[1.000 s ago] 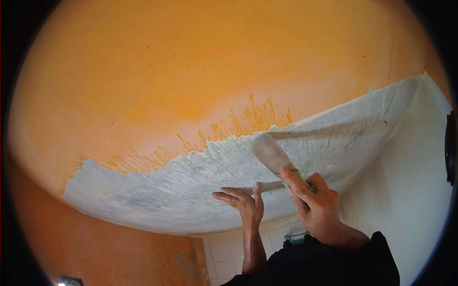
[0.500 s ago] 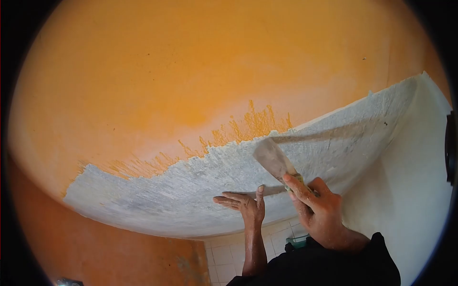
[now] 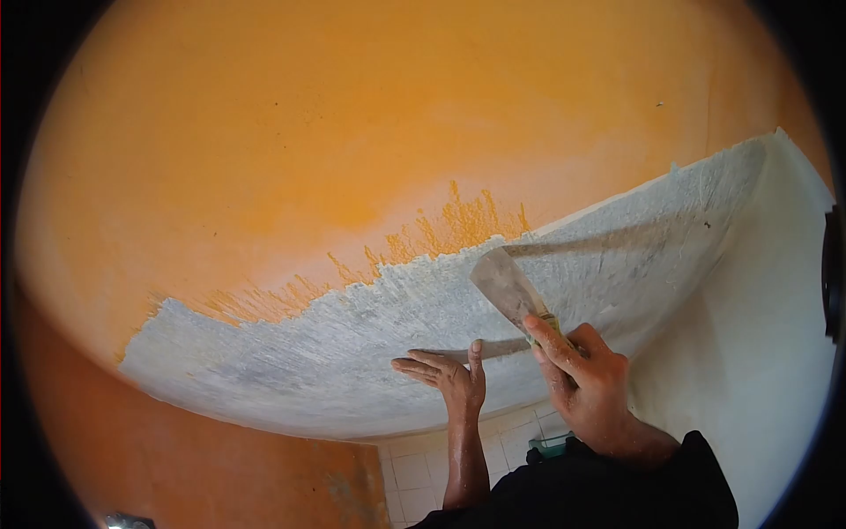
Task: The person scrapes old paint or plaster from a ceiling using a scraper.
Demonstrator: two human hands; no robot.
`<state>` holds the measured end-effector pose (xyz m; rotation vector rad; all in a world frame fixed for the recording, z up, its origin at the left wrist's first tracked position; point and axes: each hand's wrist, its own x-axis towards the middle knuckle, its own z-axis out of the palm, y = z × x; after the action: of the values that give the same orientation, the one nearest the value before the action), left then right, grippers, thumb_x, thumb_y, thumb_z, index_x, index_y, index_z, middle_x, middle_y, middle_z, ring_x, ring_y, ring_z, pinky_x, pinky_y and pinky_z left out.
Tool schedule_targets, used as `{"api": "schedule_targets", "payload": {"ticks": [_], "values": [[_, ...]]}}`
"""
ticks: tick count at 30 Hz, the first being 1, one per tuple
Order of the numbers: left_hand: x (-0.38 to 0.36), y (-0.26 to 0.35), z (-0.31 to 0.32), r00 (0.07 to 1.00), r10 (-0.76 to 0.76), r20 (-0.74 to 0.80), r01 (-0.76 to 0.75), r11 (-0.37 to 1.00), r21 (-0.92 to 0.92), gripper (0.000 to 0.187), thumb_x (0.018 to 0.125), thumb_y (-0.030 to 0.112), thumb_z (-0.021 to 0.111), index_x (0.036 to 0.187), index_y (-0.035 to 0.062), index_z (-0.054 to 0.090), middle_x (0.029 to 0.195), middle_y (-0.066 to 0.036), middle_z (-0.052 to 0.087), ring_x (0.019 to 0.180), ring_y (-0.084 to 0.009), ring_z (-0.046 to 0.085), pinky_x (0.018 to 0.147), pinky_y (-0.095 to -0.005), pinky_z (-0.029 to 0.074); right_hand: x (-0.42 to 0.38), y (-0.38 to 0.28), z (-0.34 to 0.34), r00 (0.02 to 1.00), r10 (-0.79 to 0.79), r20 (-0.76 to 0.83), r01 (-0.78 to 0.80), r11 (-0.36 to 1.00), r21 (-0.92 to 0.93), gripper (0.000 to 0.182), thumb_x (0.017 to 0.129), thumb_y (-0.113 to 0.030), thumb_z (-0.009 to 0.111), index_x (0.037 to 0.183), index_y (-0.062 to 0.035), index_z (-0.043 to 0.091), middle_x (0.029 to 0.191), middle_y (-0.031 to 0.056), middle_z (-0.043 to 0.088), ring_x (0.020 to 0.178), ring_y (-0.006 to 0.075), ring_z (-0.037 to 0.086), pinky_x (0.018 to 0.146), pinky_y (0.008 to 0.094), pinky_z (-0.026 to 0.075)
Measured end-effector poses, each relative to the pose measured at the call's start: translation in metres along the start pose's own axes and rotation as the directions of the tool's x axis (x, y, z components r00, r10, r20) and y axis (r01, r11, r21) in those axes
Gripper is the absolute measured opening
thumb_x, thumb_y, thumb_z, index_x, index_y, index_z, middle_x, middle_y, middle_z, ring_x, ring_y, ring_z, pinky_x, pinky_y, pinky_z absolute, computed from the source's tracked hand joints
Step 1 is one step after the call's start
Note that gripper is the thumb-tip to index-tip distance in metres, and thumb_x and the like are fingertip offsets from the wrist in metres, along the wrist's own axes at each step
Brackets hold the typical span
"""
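Observation:
My right hand [image 3: 586, 379] is wrapped round the handle of a wide scraper [image 3: 509, 286], its index finger stretched along the top. The flat blade points up and left, its front edge close below the ragged border of the orange paint [image 3: 308, 159]. Beneath that border runs a band of bare grey-white wall [image 3: 335, 353] with streaky scrape marks. To the left of the scraper, my left hand [image 3: 452, 375] is at the grey band, thumb up and fingers stretched left, holding nothing. Both hands have pale dust on them.
A pale wall [image 3: 731, 353] meets the scraped wall at the right, with a dark object [image 3: 830, 273] at the edge of view. White tiles [image 3: 414, 476] and a green object [image 3: 551, 447] show below. A darker orange wall [image 3: 220, 476] lies at lower left.
The scraper's blade has shifted very slightly down and right against the paint border. The view has moved a little; my left hand keeps its pose.

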<state>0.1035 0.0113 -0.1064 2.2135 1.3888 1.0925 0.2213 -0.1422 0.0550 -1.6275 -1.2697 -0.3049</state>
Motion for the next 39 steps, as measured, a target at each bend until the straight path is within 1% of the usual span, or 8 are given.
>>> {"api": "schedule_targets", "payload": {"ticks": [4, 7, 11, 14, 20, 23, 32, 39], "values": [[-0.001, 0.001, -0.001, 1.0, 0.014, 0.0, -0.014, 0.999, -0.039, 0.114, 0.087, 0.056, 0.053, 0.133, -0.0072, -0.031, 0.132, -0.043, -0.034, 0.125, -0.0544, -0.033, 0.099, -0.067, -0.014, 0.029, -0.013, 0.006, 0.994, -0.095, -0.049, 0.097, 0.995, 0.039, 0.05, 0.079, -0.01, 0.07, 0.127, -0.0203, 0.058, 0.066, 0.0036, 0.045, 0.046, 0.013, 0.049, 0.04, 0.0288, 0.042], [-0.001, 0.002, -0.006, 0.999, -0.031, 0.045, 0.032, 0.999, -0.034, 0.114, 0.088, 0.056, 0.052, 0.133, -0.0071, -0.031, 0.133, -0.042, -0.033, 0.125, -0.0539, -0.034, 0.098, -0.0672, -0.015, -0.001, -0.003, 0.003, 0.999, -0.013, 0.048, 0.014, 0.999, -0.03, 0.049, 0.08, -0.01, 0.07, 0.127, -0.0192, 0.058, 0.066, 0.0035, 0.045, 0.046, 0.0124, 0.049, 0.04, 0.0283, 0.043], [-0.002, -0.006, 0.002, 1.0, 0.006, 0.007, -0.006, 1.0, 0.003, 0.113, 0.088, 0.055, 0.052, 0.134, -0.0065, -0.031, 0.133, -0.042, -0.033, 0.124, -0.055, -0.034, 0.098, -0.0678, -0.015, 0.005, -0.021, -0.001, 0.996, 0.07, 0.064, -0.074, 0.995, 0.062, 0.045, 0.08, -0.004, 0.068, 0.123, -0.0154, 0.06, 0.066, 0.0078, 0.05, 0.052, 0.0151, 0.051, 0.045, 0.029, 0.042], [-0.001, -0.01, 0.003, 1.0, 0.022, 0.016, -0.022, 1.0, 0.014, 0.114, 0.088, 0.056, 0.052, 0.133, -0.0059, -0.032, 0.132, -0.042, -0.034, 0.124, -0.0552, -0.034, 0.097, -0.0681, -0.015, 0.0, -0.003, 0.003, 1.0, -0.004, 0.009, 0.004, 1.0, 0.019, 0.049, 0.08, -0.009, 0.07, 0.126, -0.0179, 0.058, 0.066, 0.0033, 0.047, 0.048, 0.0121, 0.048, 0.04, 0.0275, 0.043], [-0.002, -0.009, 0.003, 0.998, 0.059, -0.006, -0.059, 0.998, -0.002, 0.115, 0.087, 0.056, 0.053, 0.134, -0.0064, -0.031, 0.131, -0.043, -0.034, 0.124, -0.0547, -0.035, 0.097, -0.0679, -0.016, 0.029, -0.019, 0.006, 0.998, -0.048, -0.038, 0.05, 0.998, 0.042, 0.049, 0.079, -0.008, 0.07, 0.126, -0.0185, 0.058, 0.066, 0.0038, 0.047, 0.048, 0.0136, 0.048, 0.041, 0.0284, 0.043], [-0.001, -0.01, 0.0, 0.999, 0.038, 0.025, -0.037, 0.999, -0.023, 0.116, 0.086, 0.057, 0.055, 0.134, -0.0055, -0.031, 0.132, -0.043, -0.033, 0.124, -0.0546, -0.034, 0.098, -0.068, -0.015, 0.0, -0.008, 0.005, 1.0, 0.008, -0.007, -0.008, 1.0, 0.004, 0.049, 0.079, -0.008, 0.07, 0.126, -0.019, 0.058, 0.065, 0.0042, 0.047, 0.048, 0.0143, 0.049, 0.041, 0.0293, 0.043], [-0.004, -0.021, 0.01, 0.991, 0.108, -0.082, -0.102, 0.992, 0.073, 0.117, 0.084, 0.057, 0.057, 0.137, -0.004, -0.028, 0.134, -0.043, -0.03, 0.126, -0.055, -0.031, 0.096, -0.0691, -0.016, -0.003, -0.012, 0.006, 0.998, 0.063, -0.014, -0.063, 0.998, 0.001, 0.048, 0.081, -0.01, 0.069, 0.127, -0.0189, 0.058, 0.066, 0.0056, 0.049, 0.047, 0.0145, 0.049, 0.041, 0.0296, 0.041], [0.003, -0.039, 0.031, 0.948, 0.179, -0.263, -0.156, 0.982, 0.106, 0.113, 0.083, 0.061, 0.055, 0.142, 0.0012, -0.021, 0.139, -0.038, -0.029, 0.13, -0.0509, -0.03, 0.097, -0.0676, -0.017, -0.005, -0.012, 0.007, 0.996, 0.069, -0.061, -0.067, 0.997, 0.044, 0.048, 0.081, -0.01, 0.069, 0.127, -0.0186, 0.058, 0.066, 0.0058, 0.049, 0.048, 0.014, 0.05, 0.042, 0.0296, 0.041]]}}
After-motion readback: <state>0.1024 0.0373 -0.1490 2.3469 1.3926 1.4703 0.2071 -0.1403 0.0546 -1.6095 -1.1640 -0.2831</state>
